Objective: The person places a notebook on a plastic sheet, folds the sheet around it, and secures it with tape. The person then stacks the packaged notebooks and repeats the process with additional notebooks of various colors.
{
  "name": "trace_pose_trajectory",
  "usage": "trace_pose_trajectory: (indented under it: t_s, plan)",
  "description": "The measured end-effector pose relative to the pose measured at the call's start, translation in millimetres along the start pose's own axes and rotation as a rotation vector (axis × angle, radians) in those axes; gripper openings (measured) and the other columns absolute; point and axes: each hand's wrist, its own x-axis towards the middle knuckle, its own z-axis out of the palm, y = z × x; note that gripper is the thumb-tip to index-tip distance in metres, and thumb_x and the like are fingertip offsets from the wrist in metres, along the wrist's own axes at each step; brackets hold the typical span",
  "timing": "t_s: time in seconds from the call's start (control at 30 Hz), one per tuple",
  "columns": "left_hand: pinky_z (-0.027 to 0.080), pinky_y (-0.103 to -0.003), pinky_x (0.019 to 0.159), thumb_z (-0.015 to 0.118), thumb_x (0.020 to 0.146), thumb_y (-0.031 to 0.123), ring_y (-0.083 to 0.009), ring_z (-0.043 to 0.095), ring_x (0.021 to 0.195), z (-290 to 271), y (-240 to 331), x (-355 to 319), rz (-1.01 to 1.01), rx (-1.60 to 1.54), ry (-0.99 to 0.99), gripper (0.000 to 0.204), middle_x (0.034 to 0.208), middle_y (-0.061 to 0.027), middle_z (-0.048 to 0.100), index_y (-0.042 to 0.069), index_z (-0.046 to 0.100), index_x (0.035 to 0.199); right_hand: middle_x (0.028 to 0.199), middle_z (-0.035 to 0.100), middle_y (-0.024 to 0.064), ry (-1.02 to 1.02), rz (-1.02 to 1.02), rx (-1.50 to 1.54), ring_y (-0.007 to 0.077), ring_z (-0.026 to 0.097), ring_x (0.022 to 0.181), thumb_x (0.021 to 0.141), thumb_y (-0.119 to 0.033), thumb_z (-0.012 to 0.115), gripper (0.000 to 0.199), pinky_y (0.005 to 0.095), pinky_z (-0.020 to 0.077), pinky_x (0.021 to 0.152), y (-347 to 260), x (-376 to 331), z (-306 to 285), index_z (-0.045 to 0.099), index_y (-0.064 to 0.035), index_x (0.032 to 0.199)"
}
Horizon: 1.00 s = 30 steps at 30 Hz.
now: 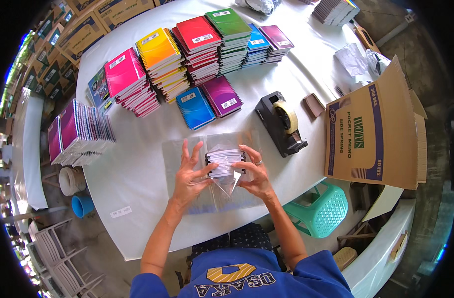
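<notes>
Both my hands grip a small stack of spiral notebooks (226,157), seen edge-on with white pages and dark coils at its sides. Clear plastic wraps the stack and comes to a folded point on the side nearest me. My left hand (190,174) pinches the left end, thumb and index finger on the plastic, the other fingers raised. At the other end, my right hand (257,174) holds with its fingers bent over the edge. Beneath them, flat clear plastic bags (175,156) lie on the white table (132,191).
Piles of pink (124,74), yellow (157,49), red (194,35) and green (228,25) notebooks stand at the back. A tape dispenser (280,124) sits to the right, before an open cardboard box (371,129). Wrapped notebooks (78,131) stand left; a green stool (321,211) is beside the table.
</notes>
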Motion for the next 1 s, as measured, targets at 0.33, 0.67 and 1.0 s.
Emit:
trace_pose_trajectory:
  t_s: [0.33, 0.67, 1.0]
  plan:
    - [0.024, -0.049, 0.116, 0.085, 0.063, 0.027, -0.0351, 0.014, 0.146, -4.6, 21.3, 17.8, 0.203, 0.464, -0.023, 0.041, 0.150, 0.0012, 0.040, 0.034, 0.075, 0.102, 0.128, 0.057, 0.0120, 0.089, 0.047, -0.080, 0.0293, 0.056, 0.116, 0.066, -0.006, 0.081, 0.026, 0.0416, 0.0431, 0.098, -27.3, 17.0, 4.8, 0.072, -0.0108, 0.090]
    - [0.026, -0.045, 0.115, 0.082, 0.070, 0.027, -0.0290, 0.020, 0.145, -5.4, 20.2, 45.7, 0.104, 0.156, -0.018, 0.049, 0.144, -0.0012, 0.049, 0.025, 0.070, 0.117, 0.106, 0.066, 0.0038, 0.005, 0.185, -0.147, 0.0202, 0.060, 0.100, 0.068, -0.011, 0.082, 0.020, 0.0314, 0.0412, 0.082, -30.7, 46.7, -14.1, 0.071, -0.0078, 0.085]
    - [0.034, -0.036, 0.109, 0.076, 0.077, 0.015, -0.0221, 0.046, 0.131, -16.6, -4.6, 76.7, -0.549, -0.655, -0.562, 0.044, 0.138, -0.0091, 0.054, -0.001, 0.066, 0.117, 0.091, 0.053, -0.0018, -0.121, 0.619, 0.437, 0.0100, 0.049, 0.082, 0.069, -0.002, 0.076, 0.021, 0.0240, 0.0388, 0.074, -25.2, 64.4, -19.6, 0.076, -0.0046, 0.089]
